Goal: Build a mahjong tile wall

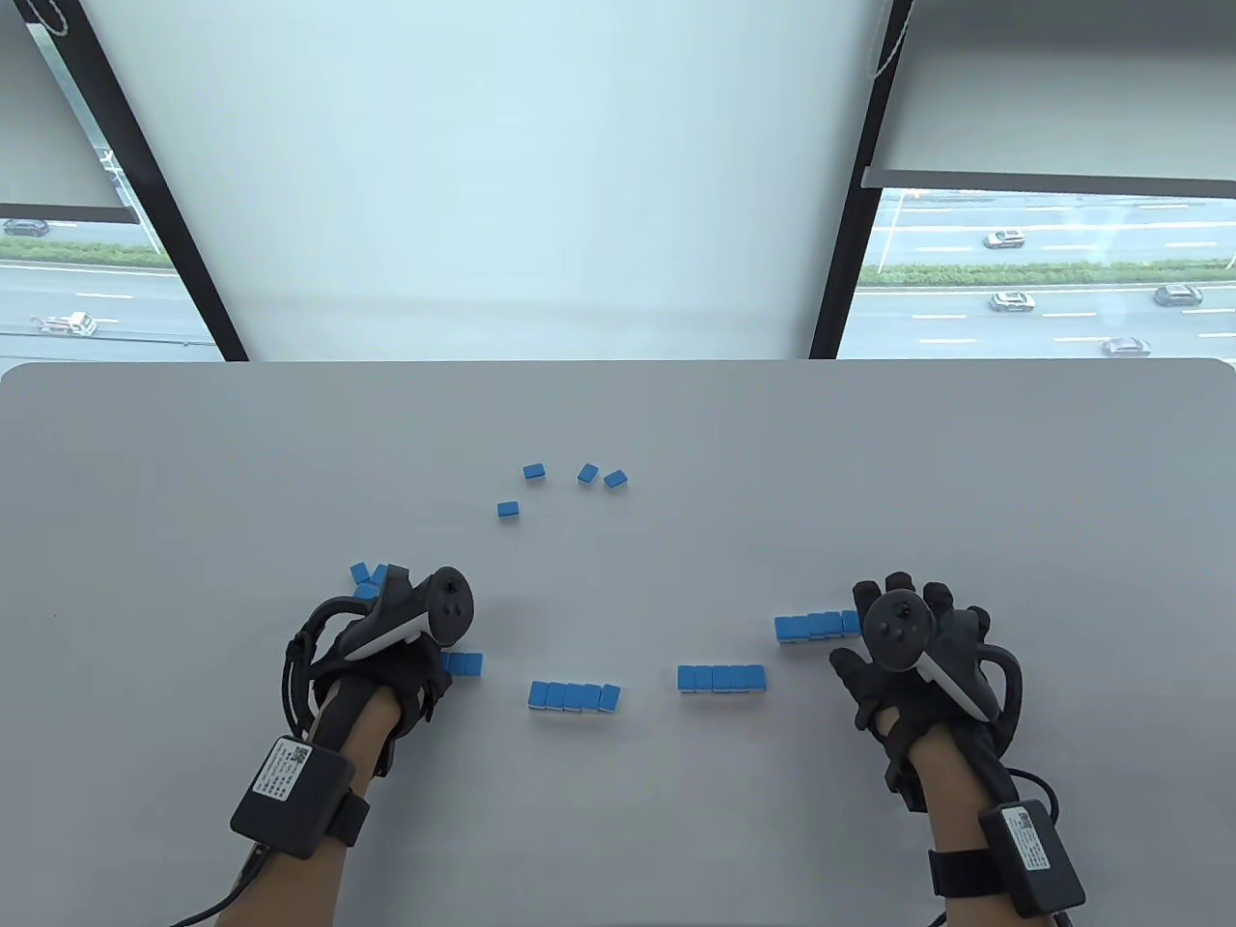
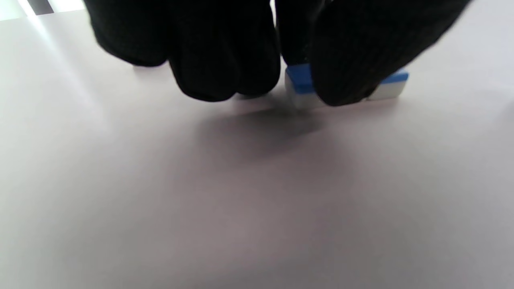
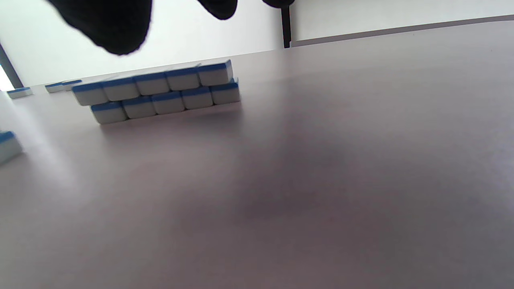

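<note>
Blue-backed, white-faced mahjong tiles lie on the grey table [image 1: 193, 463]. Two single rows stand at the front, one row [image 1: 575, 695] left of centre and one row [image 1: 721, 678] right of it. A two-layer stack [image 3: 160, 92] stands further right, partly under my right hand [image 1: 917, 618] in the table view. That hand hovers over it with fingers [image 3: 108, 24] spread, holding nothing. My left hand [image 1: 386, 628] covers part of a short row [image 1: 462, 663]. Its fingers [image 2: 221, 52] curl down to the table and close on a tile [image 2: 299, 78]. A few loose tiles [image 1: 367, 576] peek out beyond it.
Several loose tiles lie scattered mid-table, among them one [image 1: 534, 471], one [image 1: 508, 509] and a pair [image 1: 601, 475]. The table's far edge [image 1: 618, 363] meets a window with dark frames. Bare tabletop stretches to both sides.
</note>
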### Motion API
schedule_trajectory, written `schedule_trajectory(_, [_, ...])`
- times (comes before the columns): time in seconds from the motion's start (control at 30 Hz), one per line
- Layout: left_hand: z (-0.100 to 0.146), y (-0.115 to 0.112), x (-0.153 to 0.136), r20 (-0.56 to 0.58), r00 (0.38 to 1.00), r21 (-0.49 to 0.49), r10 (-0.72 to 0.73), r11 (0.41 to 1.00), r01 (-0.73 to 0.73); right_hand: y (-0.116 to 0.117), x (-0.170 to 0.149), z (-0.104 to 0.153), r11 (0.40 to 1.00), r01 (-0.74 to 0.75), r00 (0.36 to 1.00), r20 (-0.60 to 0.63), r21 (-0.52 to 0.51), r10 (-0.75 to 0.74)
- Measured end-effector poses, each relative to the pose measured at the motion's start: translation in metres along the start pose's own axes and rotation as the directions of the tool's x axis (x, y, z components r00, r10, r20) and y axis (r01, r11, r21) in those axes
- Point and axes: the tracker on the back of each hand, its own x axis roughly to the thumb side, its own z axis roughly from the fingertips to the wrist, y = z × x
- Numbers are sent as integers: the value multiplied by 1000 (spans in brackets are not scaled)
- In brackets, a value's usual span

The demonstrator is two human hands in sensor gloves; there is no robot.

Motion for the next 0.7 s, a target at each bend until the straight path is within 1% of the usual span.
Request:
schedule_trajectory(0.07, [4, 8, -5, 4, 999, 16, 47, 999, -47, 0, 0, 0, 1000, 2, 1000, -1, -2, -2])
schedule_trajectory(0.13, [11, 20, -14, -4, 996, 70, 90, 994, -89, -1, -1, 0, 1000, 7, 1000, -1, -5, -7])
schedule_trajectory(0.23, [18, 40, -28, -45, 993, 203, 109, 974, -98, -1, -2, 0, 1000, 11, 1000, -3, -5, -11])
schedule_trajectory(0.27, [17, 47, -34, -73, 992, 259, 106, 962, -84, -1, -2, 0, 1000, 12, 1000, -4, -4, -12])
schedule_trajectory(0.33, [13, 52, -44, -143, 983, 319, 114, 946, -63, -1, -2, 0, 1000, 12, 1000, -4, -2, -12])
schedule_trajectory(0.4, [6, 51, -53, -215, 969, 339, 123, 940, -44, -1, -2, 0, 1000, 13, 1000, -5, -2, -13])
schedule_trajectory(0.43, [-2, 46, -61, -273, 953, 329, 128, 944, -33, -1, -2, 0, 1000, 13, 1000, -5, -2, -13])
schedule_trajectory(0.47, [-6, 43, -63, -295, 947, 317, 130, 948, -31, -1, -2, 0, 1000, 13, 1000, -6, -2, -13])
schedule_trajectory(0.5, [-13, 36, -68, -322, 939, 295, 124, 955, -25, -1, -2, 0, 1000, 13, 1000, -7, -1, -13])
schedule_trajectory(0.57, [-23, 22, -78, -391, 911, 280, 133, 960, -20, -1, -3, 0, 1000, 14, 1000, -9, 0, -14])
schedule_trajectory(0.67, [-30, 7, -89, -425, 888, 247, 179, 966, -76, -1, -3, 0, 1000, 15, 1000, -11, 2, -15])
schedule_trajectory(0.7, [-32, 3, -90, -415, 887, 250, 201, 963, -102, -1, -3, 0, 1000, 14, 1000, -12, 2, -14])
